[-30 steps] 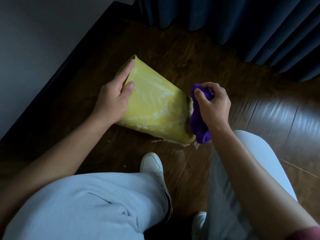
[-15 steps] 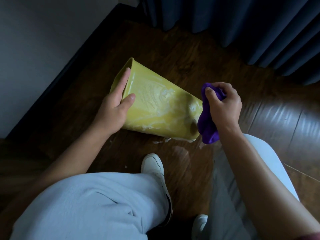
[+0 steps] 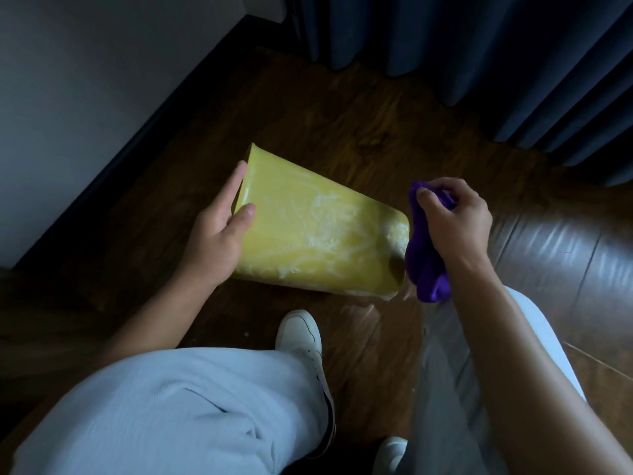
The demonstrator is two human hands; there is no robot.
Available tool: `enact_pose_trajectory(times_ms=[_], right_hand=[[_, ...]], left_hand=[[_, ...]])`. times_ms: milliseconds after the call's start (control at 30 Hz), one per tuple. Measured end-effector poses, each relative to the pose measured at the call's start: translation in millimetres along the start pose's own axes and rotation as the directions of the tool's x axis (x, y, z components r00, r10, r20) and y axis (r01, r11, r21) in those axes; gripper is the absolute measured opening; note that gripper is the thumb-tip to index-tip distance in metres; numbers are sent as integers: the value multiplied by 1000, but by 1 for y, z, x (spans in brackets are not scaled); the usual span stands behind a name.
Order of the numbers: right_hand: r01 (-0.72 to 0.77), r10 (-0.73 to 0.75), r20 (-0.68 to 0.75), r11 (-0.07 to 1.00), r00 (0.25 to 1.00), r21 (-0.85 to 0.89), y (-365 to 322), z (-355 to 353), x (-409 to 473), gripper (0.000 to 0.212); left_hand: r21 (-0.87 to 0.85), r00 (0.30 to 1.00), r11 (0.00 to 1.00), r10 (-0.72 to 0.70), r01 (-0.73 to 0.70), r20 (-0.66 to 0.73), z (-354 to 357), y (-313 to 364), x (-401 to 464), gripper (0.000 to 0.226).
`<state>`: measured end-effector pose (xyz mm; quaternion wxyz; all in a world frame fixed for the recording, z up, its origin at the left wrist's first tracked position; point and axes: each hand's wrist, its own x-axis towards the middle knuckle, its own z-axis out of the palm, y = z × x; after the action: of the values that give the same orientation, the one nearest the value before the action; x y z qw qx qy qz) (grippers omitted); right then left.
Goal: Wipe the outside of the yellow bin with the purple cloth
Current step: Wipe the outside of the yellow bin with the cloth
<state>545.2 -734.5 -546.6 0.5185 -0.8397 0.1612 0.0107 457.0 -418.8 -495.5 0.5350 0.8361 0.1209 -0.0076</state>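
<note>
Dark wood floor [image 3: 342, 132]: yellow bin [image 3: 308, 241] lies tipped, our left hand [image 3: 219, 234] gripping its rim to steady it; right hand [image 3: 452, 217] clutches purple cloth [image 3: 424, 265], seemingly touching the base end.

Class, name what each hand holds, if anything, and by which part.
Right hand grips the bunched purple cloth at its top. Left hand holds the yellow bin at its rim end.
</note>
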Motion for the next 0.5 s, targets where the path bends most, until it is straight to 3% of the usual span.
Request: enact_pose_trajectory(times_ms=[100, 233, 367, 500], right_hand=[[31, -20, 108, 995, 994, -97, -10, 5, 4, 24], [240, -212, 252, 967, 944, -89, -66, 28, 15, 23], [514, -423, 408, 846, 809, -141, -133, 86, 18, 26], [600, -452, 505, 781, 736, -175, -160, 131, 6, 33]], left_hand=[[46, 999, 998, 48, -49, 10, 2, 1, -2, 59], [130, 994, 985, 112, -113, 16, 4, 3, -1, 57], [194, 989, 971, 147, -141, -17, 6, 0, -3, 57], [254, 980, 955, 180, -154, -81, 8, -2, -3, 59]])
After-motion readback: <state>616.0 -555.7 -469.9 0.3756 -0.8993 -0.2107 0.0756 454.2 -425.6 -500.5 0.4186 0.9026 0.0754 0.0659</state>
